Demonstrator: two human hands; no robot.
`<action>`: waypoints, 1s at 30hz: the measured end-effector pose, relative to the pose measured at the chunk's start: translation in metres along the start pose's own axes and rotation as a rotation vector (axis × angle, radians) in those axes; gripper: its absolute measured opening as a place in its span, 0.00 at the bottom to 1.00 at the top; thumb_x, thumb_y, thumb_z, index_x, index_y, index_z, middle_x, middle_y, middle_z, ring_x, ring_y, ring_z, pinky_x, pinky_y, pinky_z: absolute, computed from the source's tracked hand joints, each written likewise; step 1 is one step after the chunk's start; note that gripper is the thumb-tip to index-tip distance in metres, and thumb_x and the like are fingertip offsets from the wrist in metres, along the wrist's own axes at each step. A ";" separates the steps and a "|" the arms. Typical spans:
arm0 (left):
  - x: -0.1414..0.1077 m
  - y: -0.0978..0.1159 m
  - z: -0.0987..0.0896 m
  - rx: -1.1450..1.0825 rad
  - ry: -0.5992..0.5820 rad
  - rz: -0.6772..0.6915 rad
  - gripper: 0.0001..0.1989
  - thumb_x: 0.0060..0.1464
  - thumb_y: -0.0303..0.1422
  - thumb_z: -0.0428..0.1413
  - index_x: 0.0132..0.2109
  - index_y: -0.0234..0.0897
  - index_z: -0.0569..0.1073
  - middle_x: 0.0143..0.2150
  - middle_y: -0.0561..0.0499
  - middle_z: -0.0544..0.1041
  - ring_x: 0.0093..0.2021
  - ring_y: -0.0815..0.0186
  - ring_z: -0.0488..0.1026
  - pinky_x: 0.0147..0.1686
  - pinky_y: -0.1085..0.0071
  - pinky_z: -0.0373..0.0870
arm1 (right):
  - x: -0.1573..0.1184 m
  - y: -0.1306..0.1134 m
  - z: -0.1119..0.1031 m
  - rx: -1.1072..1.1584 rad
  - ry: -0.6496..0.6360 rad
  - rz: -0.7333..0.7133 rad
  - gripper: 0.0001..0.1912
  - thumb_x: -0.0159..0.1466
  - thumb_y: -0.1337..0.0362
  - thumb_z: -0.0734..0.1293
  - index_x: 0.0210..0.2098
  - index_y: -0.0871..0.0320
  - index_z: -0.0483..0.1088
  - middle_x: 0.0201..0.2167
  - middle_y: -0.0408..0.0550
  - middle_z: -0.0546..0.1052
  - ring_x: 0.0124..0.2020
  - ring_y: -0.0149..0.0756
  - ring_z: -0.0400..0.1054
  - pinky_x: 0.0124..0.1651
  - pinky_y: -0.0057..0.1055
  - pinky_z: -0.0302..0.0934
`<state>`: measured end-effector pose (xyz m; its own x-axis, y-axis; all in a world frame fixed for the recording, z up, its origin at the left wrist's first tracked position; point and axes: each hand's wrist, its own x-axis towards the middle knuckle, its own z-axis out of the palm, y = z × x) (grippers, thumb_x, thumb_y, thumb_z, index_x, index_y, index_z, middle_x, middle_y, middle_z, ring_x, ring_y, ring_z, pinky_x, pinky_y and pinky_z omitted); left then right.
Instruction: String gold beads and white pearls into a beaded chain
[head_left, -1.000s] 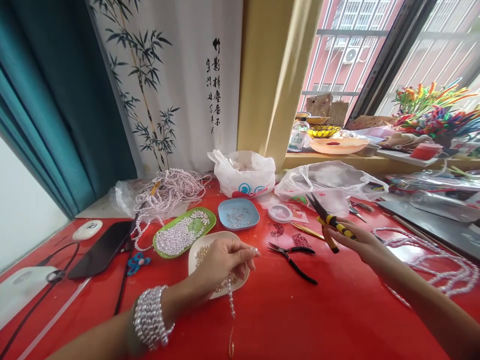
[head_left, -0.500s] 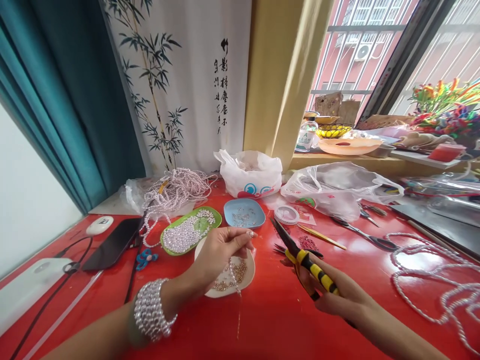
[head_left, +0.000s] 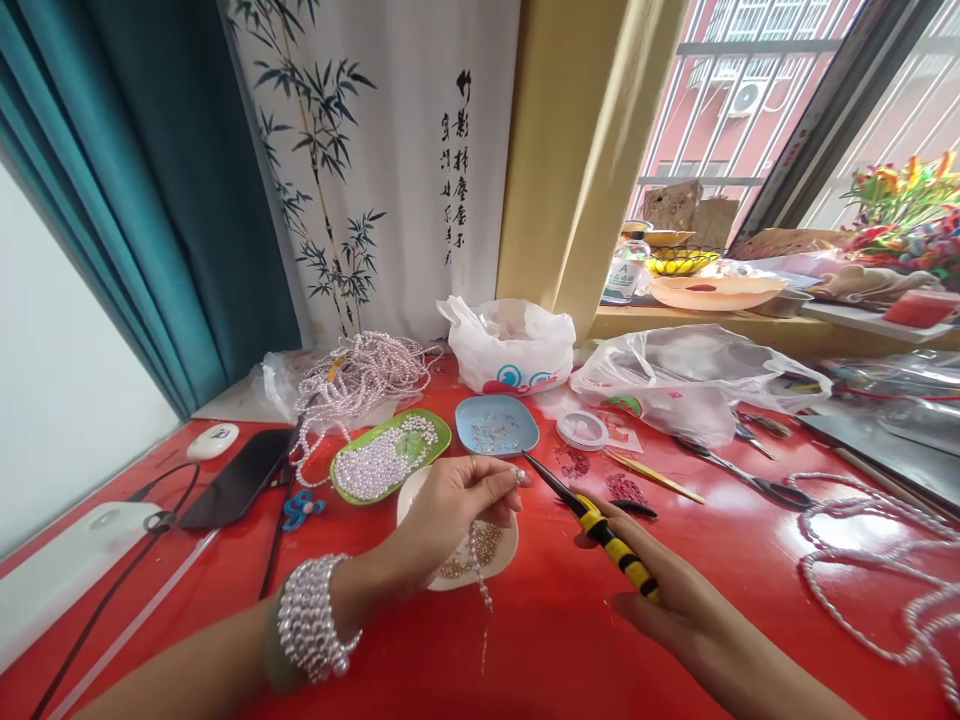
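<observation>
My left hand [head_left: 469,505] pinches the end of a beaded strand [head_left: 480,570], which hangs below the fingers with a thin chain at its tail. Pearl bracelets [head_left: 315,618] circle that wrist. Pliers [head_left: 600,525] with yellow-and-black handles are in my right hand [head_left: 667,570], their dark tips close to the left fingertips; whether they touch anything is too small to tell. Beneath the left hand is a cream dish [head_left: 501,558] with gold beads, partly hidden. Behind it are a green tray [head_left: 442,425] of pearls and a blue dish [head_left: 529,412] with small metal parts.
Pearl strings [head_left: 375,365] lie heaped at the back left; looser cords [head_left: 847,550] coil at the right. A phone [head_left: 240,480] rests at the left. Tweezers [head_left: 660,477], scissors [head_left: 739,475] and plastic bags [head_left: 510,345] lie farther back on the red table [head_left: 570,640].
The pliers have swung toward the left fingertips, and their jaws, earlier parted, now look closed together. The whole view has shifted slightly, moving the scene to the right.
</observation>
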<state>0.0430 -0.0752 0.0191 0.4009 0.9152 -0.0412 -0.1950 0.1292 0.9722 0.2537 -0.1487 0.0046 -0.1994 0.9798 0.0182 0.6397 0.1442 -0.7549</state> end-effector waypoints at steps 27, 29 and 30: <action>-0.003 0.001 -0.001 0.248 -0.202 0.134 0.11 0.49 0.35 0.56 0.26 0.31 0.75 0.21 0.52 0.69 0.23 0.72 0.65 0.26 0.74 0.61 | 0.004 -0.002 -0.004 -0.786 0.377 -0.709 0.23 0.55 0.79 0.54 0.49 0.63 0.60 0.55 0.60 0.60 0.59 0.47 0.49 0.56 0.54 0.51; -0.004 0.001 -0.001 0.289 -0.249 0.114 0.10 0.49 0.34 0.55 0.27 0.32 0.76 0.21 0.51 0.69 0.24 0.71 0.66 0.27 0.74 0.62 | 0.005 -0.004 -0.004 -0.801 0.383 -0.725 0.21 0.55 0.79 0.54 0.46 0.62 0.63 0.55 0.58 0.62 0.59 0.47 0.50 0.56 0.54 0.51; -0.005 0.003 0.000 0.306 -0.271 0.108 0.09 0.49 0.34 0.56 0.28 0.33 0.77 0.22 0.51 0.70 0.24 0.71 0.66 0.27 0.74 0.62 | 0.005 -0.005 -0.004 -0.807 0.387 -0.731 0.20 0.56 0.79 0.54 0.45 0.62 0.65 0.55 0.57 0.63 0.59 0.46 0.50 0.57 0.54 0.51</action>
<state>0.0405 -0.0798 0.0218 0.6212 0.7788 0.0873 0.0099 -0.1192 0.9928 0.2524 -0.1441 0.0114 -0.5666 0.5825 0.5828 0.7811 0.6049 0.1548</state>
